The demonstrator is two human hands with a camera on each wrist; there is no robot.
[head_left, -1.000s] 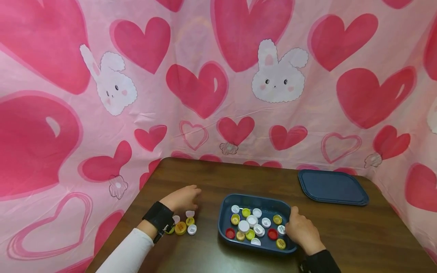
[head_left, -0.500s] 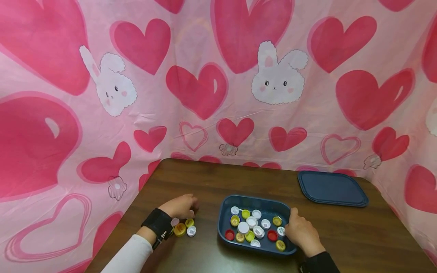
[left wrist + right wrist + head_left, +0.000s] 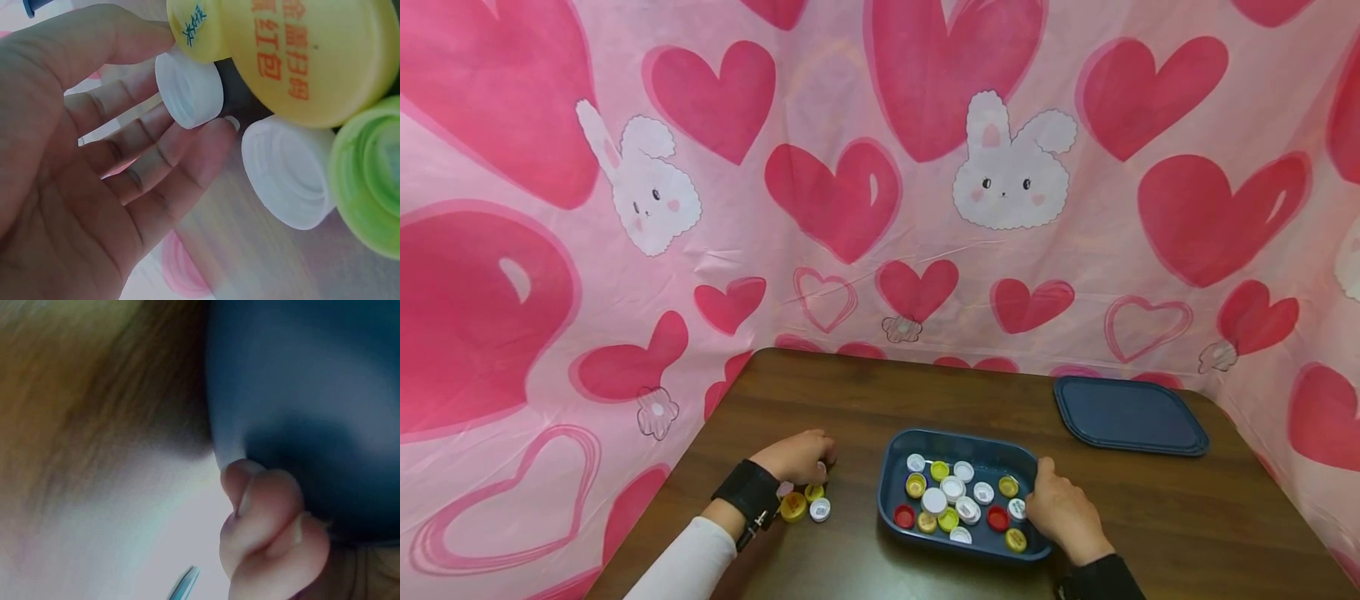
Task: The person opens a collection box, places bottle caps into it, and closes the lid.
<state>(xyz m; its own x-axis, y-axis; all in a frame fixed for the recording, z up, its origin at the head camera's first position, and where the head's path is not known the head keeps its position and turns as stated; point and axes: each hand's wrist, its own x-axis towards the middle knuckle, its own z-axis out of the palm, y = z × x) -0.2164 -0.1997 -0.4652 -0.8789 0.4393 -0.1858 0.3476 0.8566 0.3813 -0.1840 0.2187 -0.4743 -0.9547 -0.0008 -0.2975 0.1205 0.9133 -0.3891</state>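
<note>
My left hand (image 3: 797, 457) is over a small group of plastic bottle caps on the table's left side. In the left wrist view, its thumb and fingers pinch a small white bottle cap (image 3: 189, 90). Beside that lie a yellow cap with red print (image 3: 319, 56), a smaller yellow cap (image 3: 197, 28), a whitish cap (image 3: 287, 169) and a green cap (image 3: 369, 175). A white cap (image 3: 820, 510) lies at the group's near side. My right hand (image 3: 1066, 510) grips the right end of a dark blue rectangular container (image 3: 891, 458). Curled fingertips (image 3: 275, 500) press against its wall.
Several white, yellow and red caps (image 3: 952, 488) lie loose inside the container. A flat dark blue lid (image 3: 1131, 415) lies at the back right of the brown wooden table (image 3: 850, 392). A pink heart-print cloth (image 3: 917, 208) hangs behind the table.
My left hand has come down and slightly nearer to the caps, and its fingers have closed about a white one. The right hand stays on the container.
</note>
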